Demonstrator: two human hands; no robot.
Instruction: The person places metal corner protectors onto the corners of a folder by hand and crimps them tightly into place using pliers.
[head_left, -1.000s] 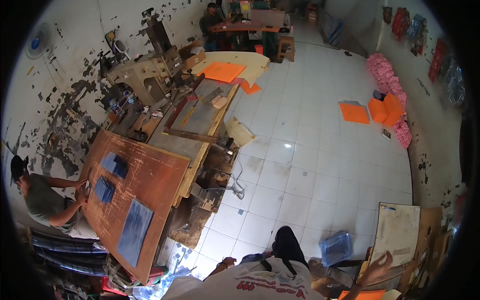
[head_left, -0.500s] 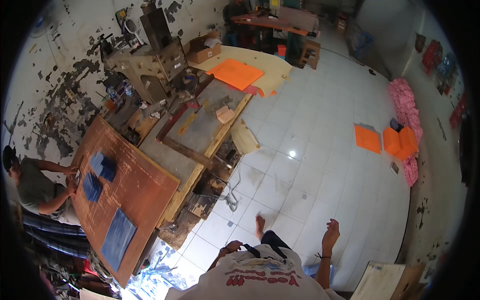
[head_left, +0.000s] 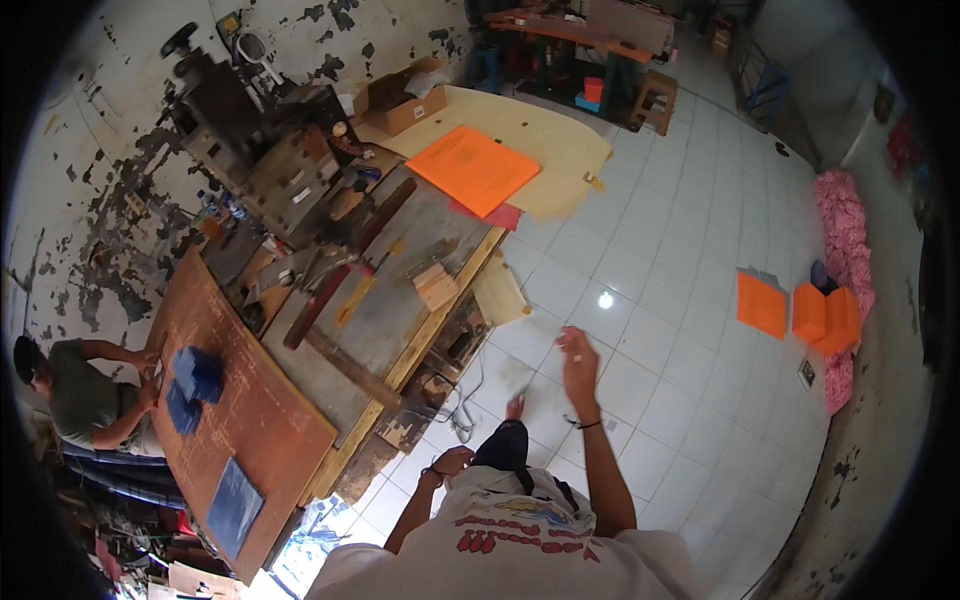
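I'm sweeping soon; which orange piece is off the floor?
The orange sheet on the cream surface near the cardboard box; the flat piece and bundle by the pink pile lie on the floor.

A pale yellowish sheet (head_left: 500, 292) slants beside the wooden-edged, grey-topped workbench (head_left: 473, 238), near a thin grey cable (head_left: 462, 426) loosely looped on the tiled floor (head_left: 660, 400).

Right bare hand (head_left: 580, 372): raised above white square-tiled floor (head_left: 670, 310)
Left bare hand (head_left: 455, 461): beside dark trouser leg (head_left: 503, 446)
Flat orange rectangle (head_left: 474, 170): on pale-yellow round-edged board (head_left: 565, 150)
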